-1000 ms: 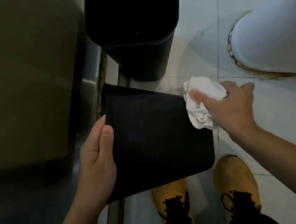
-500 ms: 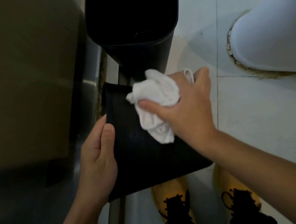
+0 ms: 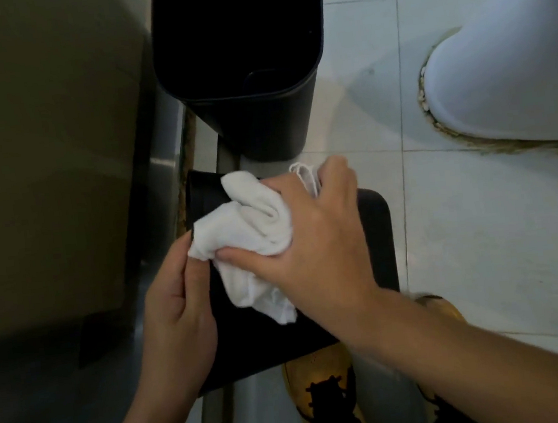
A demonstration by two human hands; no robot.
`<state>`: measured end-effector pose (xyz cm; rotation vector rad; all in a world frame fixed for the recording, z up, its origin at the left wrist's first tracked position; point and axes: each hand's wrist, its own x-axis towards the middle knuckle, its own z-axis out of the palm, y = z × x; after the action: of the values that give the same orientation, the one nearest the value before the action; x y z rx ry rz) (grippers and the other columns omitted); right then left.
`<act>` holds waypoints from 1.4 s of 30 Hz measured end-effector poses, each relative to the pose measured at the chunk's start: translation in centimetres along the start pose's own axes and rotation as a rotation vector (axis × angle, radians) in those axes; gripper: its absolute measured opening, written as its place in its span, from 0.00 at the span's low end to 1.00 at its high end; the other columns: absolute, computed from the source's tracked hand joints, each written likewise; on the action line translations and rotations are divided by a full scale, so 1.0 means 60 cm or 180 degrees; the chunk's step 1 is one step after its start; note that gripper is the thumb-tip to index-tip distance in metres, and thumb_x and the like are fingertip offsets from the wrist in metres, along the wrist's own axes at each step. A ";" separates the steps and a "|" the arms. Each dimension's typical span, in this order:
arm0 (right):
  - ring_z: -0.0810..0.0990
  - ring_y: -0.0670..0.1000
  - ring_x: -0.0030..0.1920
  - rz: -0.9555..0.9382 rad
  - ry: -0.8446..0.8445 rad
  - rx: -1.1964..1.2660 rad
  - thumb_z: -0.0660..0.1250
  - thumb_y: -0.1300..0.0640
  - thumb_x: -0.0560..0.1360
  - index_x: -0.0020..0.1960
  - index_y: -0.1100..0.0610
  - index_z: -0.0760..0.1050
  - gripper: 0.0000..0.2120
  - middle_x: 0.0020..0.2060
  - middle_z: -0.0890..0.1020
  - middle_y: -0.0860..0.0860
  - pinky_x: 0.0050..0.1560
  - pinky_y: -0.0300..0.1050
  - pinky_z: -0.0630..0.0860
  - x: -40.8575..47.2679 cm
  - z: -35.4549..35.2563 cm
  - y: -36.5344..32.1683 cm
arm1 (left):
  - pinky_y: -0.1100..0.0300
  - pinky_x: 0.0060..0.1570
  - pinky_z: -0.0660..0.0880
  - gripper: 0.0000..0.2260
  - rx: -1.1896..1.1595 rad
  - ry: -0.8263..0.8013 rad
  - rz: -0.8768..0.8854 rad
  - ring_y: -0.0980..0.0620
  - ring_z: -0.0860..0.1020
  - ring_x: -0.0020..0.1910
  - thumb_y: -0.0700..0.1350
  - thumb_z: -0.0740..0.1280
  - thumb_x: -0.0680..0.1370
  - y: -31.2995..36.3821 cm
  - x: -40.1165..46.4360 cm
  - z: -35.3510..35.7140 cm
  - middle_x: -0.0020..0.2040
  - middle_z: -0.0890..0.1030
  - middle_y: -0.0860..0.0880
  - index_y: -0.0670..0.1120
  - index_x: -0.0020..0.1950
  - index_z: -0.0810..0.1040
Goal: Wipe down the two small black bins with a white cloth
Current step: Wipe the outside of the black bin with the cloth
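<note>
Now your right hand (image 3: 312, 242), fingers curled round the bunched white cloth (image 3: 256, 234), has swept from the right edge of the held black bin (image 3: 375, 253) across to its left side, stopping against your left hand (image 3: 174, 305), which grips that left edge. So this face looks nearly covered. Meanwhile the second black bin (image 3: 254, 124) stands upright on the floor (image 3: 478, 224) just beyond, unattended.

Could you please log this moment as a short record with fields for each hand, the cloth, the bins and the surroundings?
left hand: grips left edge of the held small black plastic bin
right hand: presses crumpled white cloth onto that bin
second bin: open-topped black plastic bin stands on white tiled floor
footwear: yellow shoes, black laces
</note>
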<state>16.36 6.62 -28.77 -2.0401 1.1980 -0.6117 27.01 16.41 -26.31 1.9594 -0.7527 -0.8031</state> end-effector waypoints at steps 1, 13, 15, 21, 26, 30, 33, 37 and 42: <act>0.68 0.51 0.52 0.0018 0.0060 -0.0012 0.72 0.28 0.64 0.55 0.52 0.77 0.32 0.50 0.65 0.49 0.51 0.48 0.74 0.008 0.006 0.003 | 0.70 0.51 0.75 0.14 0.0035 0.0003 0.0019 0.63 0.78 0.55 0.43 0.55 0.83 0.000 0.001 -0.001 0.55 0.81 0.60 0.52 0.64 0.76; 0.65 0.61 0.66 0.1962 -0.0078 -0.0858 0.70 0.27 0.65 0.66 0.56 0.74 0.41 0.66 0.65 0.58 0.55 0.48 0.66 0.092 -0.063 0.195 | 0.70 0.39 0.75 0.13 0.0207 -0.0088 -0.0020 0.59 0.79 0.45 0.45 0.53 0.84 0.013 0.002 0.000 0.48 0.80 0.56 0.54 0.57 0.76; 0.65 0.60 0.66 0.1890 -0.0015 -0.0776 0.71 0.28 0.65 0.65 0.56 0.74 0.40 0.65 0.66 0.57 0.55 0.47 0.65 0.080 -0.071 0.208 | 0.62 0.35 0.74 0.13 0.0171 -0.0108 -0.0156 0.55 0.77 0.37 0.44 0.53 0.84 0.013 0.006 -0.003 0.43 0.79 0.50 0.53 0.51 0.77; 0.68 0.51 0.55 0.1087 0.0370 0.0118 0.73 0.29 0.63 0.56 0.49 0.77 0.31 0.50 0.63 0.49 0.53 0.39 0.69 0.028 -0.063 0.119 | 0.68 0.38 0.75 0.10 0.0179 -0.0257 -0.0145 0.60 0.79 0.45 0.46 0.55 0.83 0.027 0.030 0.012 0.46 0.80 0.57 0.53 0.55 0.76; 0.69 0.47 0.51 0.0151 0.0014 0.0233 0.73 0.27 0.62 0.56 0.49 0.77 0.32 0.49 0.63 0.47 0.52 0.41 0.74 -0.001 -0.034 0.015 | 0.75 0.40 0.72 0.09 0.0484 -0.0114 0.0192 0.65 0.79 0.44 0.43 0.58 0.83 0.017 0.011 0.015 0.45 0.81 0.62 0.54 0.52 0.76; 0.68 0.48 0.52 0.0134 0.0080 0.0242 0.73 0.28 0.64 0.56 0.50 0.78 0.31 0.49 0.64 0.47 0.53 0.43 0.74 0.011 -0.018 0.008 | 0.76 0.33 0.68 0.07 0.0708 0.0075 0.0336 0.66 0.77 0.39 0.46 0.57 0.82 0.010 -0.007 0.015 0.43 0.79 0.60 0.52 0.48 0.74; 0.68 0.52 0.53 0.0542 0.0133 0.0050 0.71 0.26 0.63 0.55 0.50 0.77 0.32 0.50 0.64 0.49 0.49 0.43 0.71 0.042 -0.018 0.041 | 0.71 0.26 0.64 0.11 0.0768 0.0165 0.0348 0.57 0.73 0.31 0.46 0.58 0.82 0.010 -0.010 0.013 0.39 0.75 0.50 0.46 0.41 0.72; 0.67 0.57 0.62 0.1381 0.0147 -0.0408 0.71 0.28 0.64 0.60 0.54 0.77 0.36 0.57 0.66 0.54 0.53 0.42 0.63 0.071 -0.051 0.128 | 0.70 0.25 0.68 0.11 0.0553 0.0164 0.0203 0.54 0.75 0.32 0.47 0.56 0.82 0.012 -0.014 0.011 0.41 0.77 0.50 0.49 0.44 0.74; 0.66 0.59 0.65 0.1533 0.0322 -0.0864 0.70 0.28 0.65 0.65 0.57 0.76 0.40 0.62 0.68 0.58 0.53 0.45 0.65 0.051 -0.086 0.194 | 0.67 0.24 0.68 0.13 0.0369 0.0113 0.0001 0.54 0.74 0.30 0.52 0.55 0.82 0.012 -0.006 0.008 0.38 0.77 0.48 0.51 0.41 0.74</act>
<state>7.71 -1.74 -34.02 -1.8410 1.8390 -0.3316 26.31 16.11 -25.78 2.0711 -0.7940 -0.7370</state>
